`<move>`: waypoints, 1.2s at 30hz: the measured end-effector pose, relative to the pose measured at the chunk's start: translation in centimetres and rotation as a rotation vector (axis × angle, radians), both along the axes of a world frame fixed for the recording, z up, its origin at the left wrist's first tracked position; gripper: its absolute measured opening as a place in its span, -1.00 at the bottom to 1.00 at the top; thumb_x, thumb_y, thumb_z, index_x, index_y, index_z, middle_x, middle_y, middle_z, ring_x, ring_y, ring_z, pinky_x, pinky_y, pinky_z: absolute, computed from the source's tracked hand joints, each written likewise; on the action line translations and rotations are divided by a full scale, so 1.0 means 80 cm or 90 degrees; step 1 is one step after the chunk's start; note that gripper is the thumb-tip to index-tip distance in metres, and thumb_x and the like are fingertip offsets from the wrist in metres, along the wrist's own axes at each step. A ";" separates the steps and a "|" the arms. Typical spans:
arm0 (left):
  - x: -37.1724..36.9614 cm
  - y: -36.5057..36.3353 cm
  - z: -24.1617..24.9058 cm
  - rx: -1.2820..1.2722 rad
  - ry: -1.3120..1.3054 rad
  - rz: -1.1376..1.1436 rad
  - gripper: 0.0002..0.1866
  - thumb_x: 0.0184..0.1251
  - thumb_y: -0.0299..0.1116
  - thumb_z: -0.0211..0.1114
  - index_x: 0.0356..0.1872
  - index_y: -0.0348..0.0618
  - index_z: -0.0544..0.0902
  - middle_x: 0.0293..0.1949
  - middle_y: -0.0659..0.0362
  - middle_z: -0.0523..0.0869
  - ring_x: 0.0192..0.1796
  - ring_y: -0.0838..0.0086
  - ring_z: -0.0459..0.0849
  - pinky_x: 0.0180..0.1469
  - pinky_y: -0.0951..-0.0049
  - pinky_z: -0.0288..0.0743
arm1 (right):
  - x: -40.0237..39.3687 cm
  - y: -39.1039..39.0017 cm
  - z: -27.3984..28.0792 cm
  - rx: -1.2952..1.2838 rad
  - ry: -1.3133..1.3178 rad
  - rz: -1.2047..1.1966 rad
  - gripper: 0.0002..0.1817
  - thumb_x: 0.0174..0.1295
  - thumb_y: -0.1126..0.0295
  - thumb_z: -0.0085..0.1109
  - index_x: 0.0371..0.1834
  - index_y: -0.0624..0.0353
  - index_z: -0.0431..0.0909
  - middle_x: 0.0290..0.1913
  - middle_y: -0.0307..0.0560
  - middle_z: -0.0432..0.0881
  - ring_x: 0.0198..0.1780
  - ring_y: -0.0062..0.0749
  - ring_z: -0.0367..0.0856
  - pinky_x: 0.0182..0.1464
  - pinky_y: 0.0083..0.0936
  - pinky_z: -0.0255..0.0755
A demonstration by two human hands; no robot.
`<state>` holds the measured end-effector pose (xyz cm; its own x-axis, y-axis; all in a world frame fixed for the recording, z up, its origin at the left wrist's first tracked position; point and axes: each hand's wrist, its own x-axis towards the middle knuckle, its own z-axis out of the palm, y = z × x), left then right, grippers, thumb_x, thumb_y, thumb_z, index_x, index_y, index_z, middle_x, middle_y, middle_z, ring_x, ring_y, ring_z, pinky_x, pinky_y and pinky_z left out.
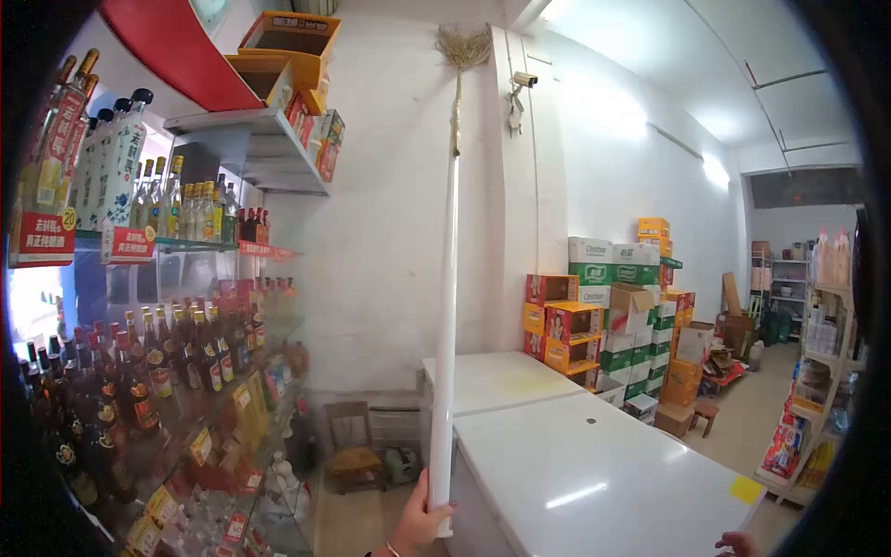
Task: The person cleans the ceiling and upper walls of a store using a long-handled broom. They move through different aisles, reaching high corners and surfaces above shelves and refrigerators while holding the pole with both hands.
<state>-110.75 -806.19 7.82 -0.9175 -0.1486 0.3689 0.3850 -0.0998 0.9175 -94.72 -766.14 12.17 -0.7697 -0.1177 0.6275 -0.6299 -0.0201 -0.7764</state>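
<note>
My left hand (pixel 416 522) is wrapped round the lower end of a long white pole (pixel 447 325). The pole rises nearly upright along the wall, and at its top, joined by a wrapped handle section, is a straw broom head (pixel 462 46), high near the ceiling. My right hand (pixel 738 542) shows only in part at the bottom edge, by the near right corner of the white chest lid (pixel 575 446). Its fingers look loosely bent and apart, with nothing seen in them.
Glass shelves (pixel 200 245) of bottles stand close on the left. A small security camera (pixel 524 81) is fixed to the wall pillar beside the broom head. Stacked cartons (pixel 617 348) line the wall beyond the white lid. On the right stands a goods shelf (pixel 817 357).
</note>
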 end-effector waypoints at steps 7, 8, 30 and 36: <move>-0.015 0.040 0.026 0.014 0.071 -0.038 -0.25 0.05 -0.61 0.09 0.27 -0.16 -0.08 -0.15 0.21 0.40 -0.30 0.61 0.39 -0.33 0.61 0.36 | 0.007 0.012 -0.010 -0.135 0.049 -0.053 -0.58 0.12 0.41 0.04 0.06 0.24 0.27 -0.16 -0.20 0.44 -0.27 -0.62 0.46 -0.25 -0.71 0.37; -0.018 0.047 0.032 0.077 0.020 -0.063 -0.25 0.04 -0.62 0.07 0.28 -0.14 -0.08 -0.23 0.21 0.42 -0.36 0.59 0.42 -0.38 0.60 0.37 | 0.014 0.011 -0.015 -0.160 0.050 -0.067 -0.58 0.12 0.41 0.04 0.07 0.24 0.27 -0.16 -0.20 0.43 -0.27 -0.62 0.46 -0.25 -0.72 0.37; 0.009 -0.036 0.076 0.034 0.042 0.026 -0.31 0.09 -0.54 -0.05 0.28 0.06 -0.07 -0.49 0.13 0.43 -0.66 0.47 0.47 -0.71 0.44 0.45 | 0.071 0.138 -0.022 -0.171 -0.051 -0.416 -0.53 0.14 0.24 0.03 0.08 0.22 0.26 -0.32 -0.27 0.41 -0.41 -0.68 0.37 -0.44 -0.73 0.27; 0.017 -0.073 0.073 0.018 0.033 0.004 -0.35 0.10 -0.50 -0.03 0.27 0.02 0.00 -0.41 0.10 0.43 -0.60 0.47 0.47 -0.66 0.50 0.44 | 0.038 0.115 0.033 -0.042 0.046 -0.549 -0.52 0.12 0.25 0.04 0.09 0.20 0.27 -0.29 -0.25 0.41 -0.31 -0.63 0.39 -0.31 -0.72 0.28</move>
<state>-109.40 -812.02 13.63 -0.8962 -0.1651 0.4119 0.4331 -0.1234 0.8929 -91.67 -756.94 14.81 -0.5313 0.5266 0.6636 -0.4935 0.4443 -0.7477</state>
